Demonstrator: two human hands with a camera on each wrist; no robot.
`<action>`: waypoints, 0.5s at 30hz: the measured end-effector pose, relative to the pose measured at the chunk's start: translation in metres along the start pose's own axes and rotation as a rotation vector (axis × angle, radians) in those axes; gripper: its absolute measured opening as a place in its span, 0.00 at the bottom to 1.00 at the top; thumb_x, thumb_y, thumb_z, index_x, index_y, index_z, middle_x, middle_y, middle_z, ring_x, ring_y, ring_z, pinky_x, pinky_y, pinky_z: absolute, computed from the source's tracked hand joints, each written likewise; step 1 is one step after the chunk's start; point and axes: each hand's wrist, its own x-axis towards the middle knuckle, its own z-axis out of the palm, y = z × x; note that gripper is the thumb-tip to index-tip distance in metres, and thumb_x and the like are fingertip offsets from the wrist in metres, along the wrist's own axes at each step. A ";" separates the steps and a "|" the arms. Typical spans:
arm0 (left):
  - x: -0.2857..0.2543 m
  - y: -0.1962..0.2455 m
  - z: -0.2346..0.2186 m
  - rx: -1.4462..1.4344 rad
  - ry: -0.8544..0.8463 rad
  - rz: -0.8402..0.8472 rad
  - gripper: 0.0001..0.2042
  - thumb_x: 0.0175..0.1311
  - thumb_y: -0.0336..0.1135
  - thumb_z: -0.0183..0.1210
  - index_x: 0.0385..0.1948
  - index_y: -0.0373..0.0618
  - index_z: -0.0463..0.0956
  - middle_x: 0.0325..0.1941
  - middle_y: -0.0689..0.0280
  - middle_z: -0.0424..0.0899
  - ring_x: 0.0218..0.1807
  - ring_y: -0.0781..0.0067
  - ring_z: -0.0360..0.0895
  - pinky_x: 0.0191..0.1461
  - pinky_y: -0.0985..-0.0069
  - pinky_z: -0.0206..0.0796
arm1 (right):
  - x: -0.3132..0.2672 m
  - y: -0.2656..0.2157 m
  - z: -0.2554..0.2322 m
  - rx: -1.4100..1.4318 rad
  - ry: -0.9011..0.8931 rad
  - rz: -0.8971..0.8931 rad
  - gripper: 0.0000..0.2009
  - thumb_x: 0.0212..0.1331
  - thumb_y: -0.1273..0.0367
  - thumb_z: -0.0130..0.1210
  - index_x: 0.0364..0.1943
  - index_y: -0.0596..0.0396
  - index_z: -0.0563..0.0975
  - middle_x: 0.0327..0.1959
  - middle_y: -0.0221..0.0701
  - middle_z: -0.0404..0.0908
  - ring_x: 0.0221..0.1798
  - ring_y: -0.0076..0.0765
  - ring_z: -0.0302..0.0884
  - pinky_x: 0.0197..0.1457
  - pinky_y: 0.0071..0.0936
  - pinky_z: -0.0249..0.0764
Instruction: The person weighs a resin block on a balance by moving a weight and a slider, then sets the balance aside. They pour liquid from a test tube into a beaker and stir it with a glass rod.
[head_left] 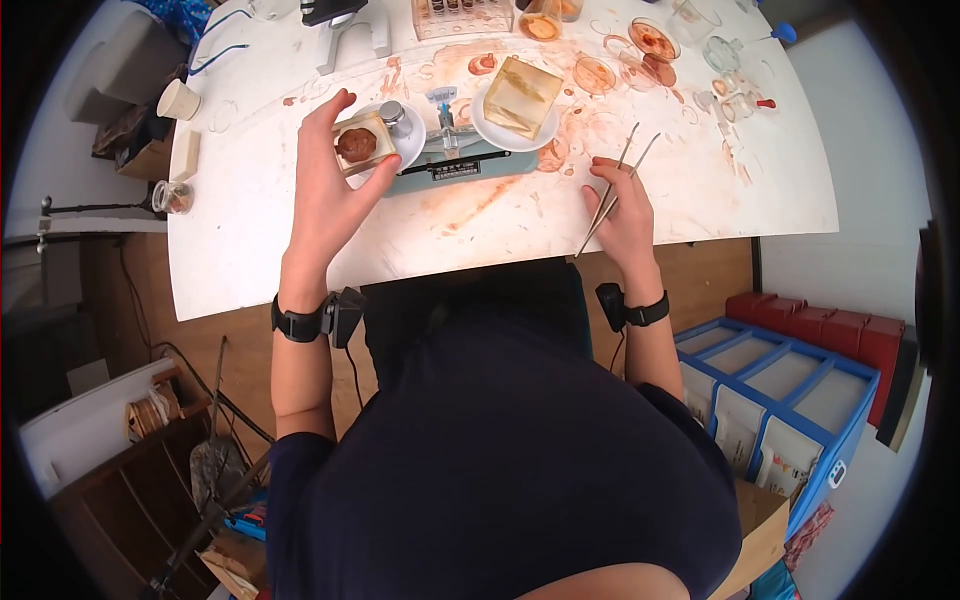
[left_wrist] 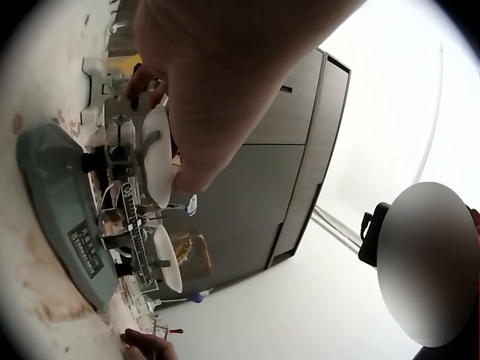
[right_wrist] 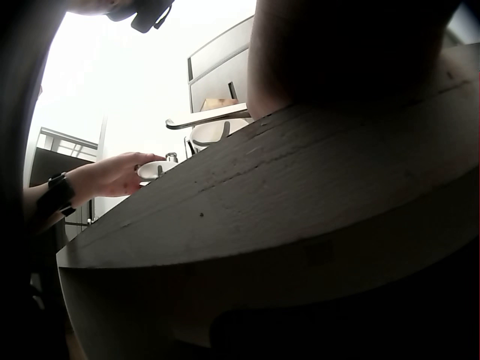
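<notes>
My left hand point(head_left: 325, 190) holds a small clear block point(head_left: 368, 132) with a brown round piece point(head_left: 357, 146) in it, fingers along its far left side and thumb at its near right corner. The block sits at the left pan point(head_left: 413, 150) of a green balance point(head_left: 462, 170), beside a silver cylindrical weight point(head_left: 393, 117). On the right pan point(head_left: 486, 131) lies a bigger amber translucent block point(head_left: 522, 97) with a yellowish streak inside. At right, my right hand point(head_left: 628, 215) grips long metal tweezers point(head_left: 604, 203), their tips pointing away from me and apart.
Reddish stains mark the white table point(head_left: 700, 200). Glass dishes point(head_left: 654, 40) with orange-red contents, flasks point(head_left: 540, 25) and a tube rack point(head_left: 462, 20) stand at the back. A paper cup point(head_left: 178, 100) and a small jar point(head_left: 172, 197) are at the left edge.
</notes>
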 end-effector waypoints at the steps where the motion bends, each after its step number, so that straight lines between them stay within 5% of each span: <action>1: -0.001 -0.003 0.000 0.030 0.015 0.034 0.38 0.56 0.32 0.71 0.69 0.37 0.61 0.65 0.53 0.71 0.65 0.58 0.71 0.65 0.66 0.69 | 0.000 0.000 0.000 -0.002 0.003 -0.005 0.14 0.55 0.75 0.66 0.46 0.54 0.78 0.50 0.37 0.84 0.49 0.47 0.82 0.50 0.36 0.79; 15: -0.006 -0.010 -0.005 0.020 0.110 -0.011 0.35 0.53 0.33 0.73 0.65 0.40 0.69 0.55 0.58 0.76 0.56 0.63 0.75 0.59 0.68 0.69 | 0.000 0.000 0.000 -0.002 0.004 -0.008 0.14 0.55 0.75 0.66 0.46 0.53 0.78 0.50 0.37 0.84 0.50 0.46 0.82 0.50 0.36 0.79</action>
